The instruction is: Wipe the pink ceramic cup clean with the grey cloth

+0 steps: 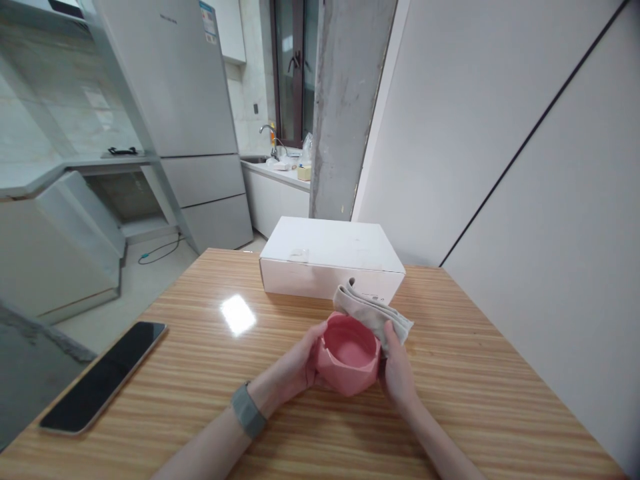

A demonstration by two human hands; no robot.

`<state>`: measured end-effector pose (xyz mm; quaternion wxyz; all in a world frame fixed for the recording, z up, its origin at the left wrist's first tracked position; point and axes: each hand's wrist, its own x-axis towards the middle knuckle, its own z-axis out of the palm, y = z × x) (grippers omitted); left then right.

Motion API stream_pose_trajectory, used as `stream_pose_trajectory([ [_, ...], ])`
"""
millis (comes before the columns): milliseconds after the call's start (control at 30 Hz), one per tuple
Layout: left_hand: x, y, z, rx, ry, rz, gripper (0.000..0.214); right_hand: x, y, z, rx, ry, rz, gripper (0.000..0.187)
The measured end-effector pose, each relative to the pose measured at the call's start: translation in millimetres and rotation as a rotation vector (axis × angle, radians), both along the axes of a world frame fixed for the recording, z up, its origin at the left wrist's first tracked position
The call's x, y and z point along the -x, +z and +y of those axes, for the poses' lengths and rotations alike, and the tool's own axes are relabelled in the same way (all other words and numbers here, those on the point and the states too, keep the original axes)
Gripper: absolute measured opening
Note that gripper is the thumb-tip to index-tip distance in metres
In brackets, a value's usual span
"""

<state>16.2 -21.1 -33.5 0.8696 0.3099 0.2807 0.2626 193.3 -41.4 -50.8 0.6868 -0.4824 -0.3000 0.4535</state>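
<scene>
A pink, faceted ashtray (346,377) with notches in its rim is held up over the table, its round hollow tilted towards me. My left hand (306,360) grips its left side, thumb near the rim and the other fingers hidden behind. In my right hand (397,373) a folded light grey cloth (367,310) is pinched under the thumb. This cloth lies against the far right rim of the ashtray. The right fingers are partly hidden behind the ashtray's right side. A grey band circles my left wrist.
Behind my hands a white cardboard box (330,247) stands on the wood-grain table (200,400). A dark-screened phone (105,377) lies near the left edge. Beyond are a fridge (170,80) and a sink counter; a white wall (500,167) borders the right.
</scene>
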Motion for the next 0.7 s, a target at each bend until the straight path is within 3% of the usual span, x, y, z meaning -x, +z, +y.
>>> stream_pose_trajectory([
  [200,5.4,3.3,7.3,0.033,0.084,-0.093,0.047,-0.1,1.2,0.9,-0.005,0.13,0.033,0.052],
  [400,5.5,5.2,8.8,0.032,0.005,-0.127,0.052,0.2,-2.1,5.2,0.018,0.183,0.087,0.051],
  [700,3.1,2.4,10.1,0.086,0.035,-0.092,0.057,1.7,0.3,6.7,0.041,0.197,0.142,0.05],
])
